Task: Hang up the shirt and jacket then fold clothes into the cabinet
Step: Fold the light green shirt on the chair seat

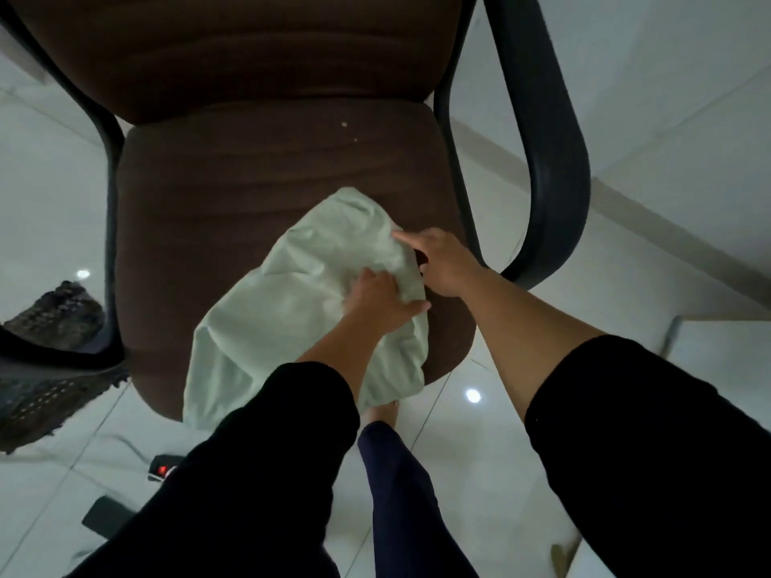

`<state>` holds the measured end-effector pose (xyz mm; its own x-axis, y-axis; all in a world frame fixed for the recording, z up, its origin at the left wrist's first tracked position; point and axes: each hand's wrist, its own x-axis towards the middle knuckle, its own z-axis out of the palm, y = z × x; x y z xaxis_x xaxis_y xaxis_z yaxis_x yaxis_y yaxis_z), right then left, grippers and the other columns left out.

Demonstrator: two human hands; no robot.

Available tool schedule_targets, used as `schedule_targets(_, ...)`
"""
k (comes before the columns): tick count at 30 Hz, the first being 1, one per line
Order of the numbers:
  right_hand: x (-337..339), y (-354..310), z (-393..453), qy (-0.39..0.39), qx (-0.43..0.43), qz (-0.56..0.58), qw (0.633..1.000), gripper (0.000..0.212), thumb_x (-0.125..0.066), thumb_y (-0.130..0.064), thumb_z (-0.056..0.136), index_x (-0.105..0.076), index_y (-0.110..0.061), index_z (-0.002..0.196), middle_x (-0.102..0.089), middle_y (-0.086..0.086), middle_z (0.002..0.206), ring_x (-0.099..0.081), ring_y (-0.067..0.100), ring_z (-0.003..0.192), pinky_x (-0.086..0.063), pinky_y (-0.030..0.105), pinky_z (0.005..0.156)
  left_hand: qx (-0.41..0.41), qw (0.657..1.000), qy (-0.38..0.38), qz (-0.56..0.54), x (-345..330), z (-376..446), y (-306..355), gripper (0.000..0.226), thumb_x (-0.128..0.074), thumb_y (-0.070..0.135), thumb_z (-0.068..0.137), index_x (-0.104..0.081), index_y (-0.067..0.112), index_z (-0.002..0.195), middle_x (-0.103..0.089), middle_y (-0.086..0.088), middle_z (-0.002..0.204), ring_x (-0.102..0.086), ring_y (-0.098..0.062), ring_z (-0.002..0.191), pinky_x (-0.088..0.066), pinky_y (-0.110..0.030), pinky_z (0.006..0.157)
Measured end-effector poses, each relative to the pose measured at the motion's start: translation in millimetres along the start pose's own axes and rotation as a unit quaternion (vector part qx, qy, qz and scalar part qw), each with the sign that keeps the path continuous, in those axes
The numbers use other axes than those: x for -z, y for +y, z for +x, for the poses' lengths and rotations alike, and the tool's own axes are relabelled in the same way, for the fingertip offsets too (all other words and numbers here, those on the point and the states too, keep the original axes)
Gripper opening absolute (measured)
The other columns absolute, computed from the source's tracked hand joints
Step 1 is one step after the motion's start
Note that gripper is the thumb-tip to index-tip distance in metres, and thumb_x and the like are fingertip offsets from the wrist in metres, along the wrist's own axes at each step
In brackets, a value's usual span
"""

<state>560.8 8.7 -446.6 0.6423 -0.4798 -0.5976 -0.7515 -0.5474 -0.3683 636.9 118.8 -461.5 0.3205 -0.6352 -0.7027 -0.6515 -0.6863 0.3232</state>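
So there's a pale green garment (300, 310) lying on the seat of a brown padded chair (258, 168), toward the seat's front edge, with its near end hanging a bit over that edge. Both hands are on the cloth, close together at the side of it nearest the chair's right armrest (555, 168). The left hand (377, 296) has its fingers curled into the fabric and is gripping a bunched fold. The right hand (442, 260) is just beside it, index finger stretched out flat on the cloth, other fingers hidden underneath, so can't really tell if it's pinching the edge or only pressing. Both arms are in black sleeves (292, 435). Off the chair's left side there's some dark knitted fabric (50, 360) draped over something, and below the seat front a power strip (165, 469) sits on the white tiled floor (479, 444).
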Motion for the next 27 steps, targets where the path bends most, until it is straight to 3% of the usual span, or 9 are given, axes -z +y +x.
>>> schedule_targets(3, -5.4, 8.8, 11.5, 0.009, 0.031, -0.072, 0.997, 0.067, -0.042, -0.003, 0.092, -0.033, -0.050, 0.139, -0.034, -0.002, 0.135, -0.031, 0.023, 0.123, -0.032, 0.044, 0.106, 0.082, 0.995, 0.051, -0.009, -21.5, 9.7, 14.0, 0.091, -0.058, 0.068, 0.073, -0.031, 0.013, 0.140, -0.032, -0.006, 0.137, -0.035, -0.026, 0.130, -0.040, -0.048, 0.101)
schedule_targets(6, -7.8, 14.0, 19.7, 0.025, 0.054, -0.097, 0.993, 0.058, -0.045, -0.008, 0.093, -0.043, -0.048, 0.134, -0.033, 0.000, 0.131, -0.030, 0.023, 0.122, -0.024, 0.047, 0.109, 0.071, 0.991, 0.108, -0.030, -26.7, 17.3, 16.2, 0.064, -0.051, 0.048, 0.086, -0.039, 0.010, 0.136, -0.037, -0.009, 0.132, -0.038, -0.029, 0.125, -0.040, -0.047, 0.096)
schedule_targets(10, -7.2, 12.9, 22.6, 0.018, 0.055, -0.085, 0.995, 0.047, -0.051, -0.013, 0.094, -0.052, -0.043, 0.130, -0.035, 0.001, 0.130, -0.030, 0.023, 0.123, -0.023, 0.046, 0.109, 0.036, 0.987, 0.109, -0.110, -13.5, 19.5, 1.1, 0.035, -0.047, 0.027, 0.091, -0.051, 0.005, 0.119, -0.050, -0.016, 0.119, -0.052, -0.034, 0.109, -0.045, -0.038, 0.088)
schedule_targets(13, 0.0, 4.5, 17.3, -0.008, 0.043, -0.088, 0.995, 0.034, -0.056, -0.028, 0.092, -0.058, -0.035, 0.125, -0.035, 0.002, 0.133, -0.029, 0.025, 0.125, -0.028, 0.044, 0.106, 0.110, 0.948, 0.140, -0.264, 18.8, 8.9, -10.6, 0.019, -0.045, 0.024, 0.093, -0.050, 0.008, 0.100, -0.056, -0.011, 0.094, -0.058, -0.030, 0.096, -0.040, -0.031, 0.070)
schedule_targets(16, 8.9, -10.2, 4.0, -0.027, 0.039, -0.080, 0.996, 0.023, -0.053, -0.037, 0.093, -0.064, -0.032, 0.112, -0.035, 0.002, 0.135, -0.029, 0.024, 0.126, -0.029, 0.045, 0.104, 0.140, 0.910, 0.209, -0.329, 66.1, -6.6, -29.2, 0.015, -0.043, 0.024, 0.094, -0.048, 0.010, 0.098, -0.054, -0.008, 0.094, -0.056, -0.027, 0.098, -0.037, -0.029, 0.074)
schedule_targets(20, 20.5, -36.7, -16.2, -0.015, 0.043, -0.004, 0.999, 0.016, -0.056, -0.032, 0.092, -0.066, -0.028, 0.104, -0.035, 0.003, 0.136, -0.032, 0.027, 0.128, -0.033, 0.046, 0.102, 0.082, 0.889, 0.246, -0.377, 153.7, -40.8, -56.6, 0.025, -0.052, 0.032, 0.093, -0.061, 0.012, 0.106, -0.064, -0.010, 0.106, -0.060, -0.027, 0.103, -0.048, -0.035, 0.090)
schedule_targets(25, 61.9, -98.3, -44.2, 0.016, 0.042, 0.119, 0.992, 0.057, -0.064, -0.043, 0.085, -0.041, -0.034, 0.136, -0.025, 0.009, 0.150, -0.031, 0.029, 0.137, -0.032, 0.043, 0.111, -0.015, 0.898, 0.207, -0.388, 256.2, -124.4, -66.1, 0.023, -0.063, 0.048, 0.085, -0.065, 0.025, 0.084, -0.068, 0.000, 0.090, -0.065, -0.015, 0.084, -0.054, -0.029, 0.077)
schedule_targets(27, 85.5, -130.4, -59.9, 0.053, 0.055, 0.152, 0.985, 0.061, -0.059, -0.045, 0.089, -0.034, -0.033, 0.142, -0.026, 0.009, 0.150, -0.037, 0.029, 0.134, -0.037, 0.040, 0.107, -0.052, 0.910, 0.192, -0.364, 282.6, -163.7, -70.6, 0.023, -0.062, 0.046, 0.086, -0.066, 0.023, 0.085, -0.067, 0.002, 0.087, -0.065, -0.013, 0.080, -0.054, -0.025, 0.071)
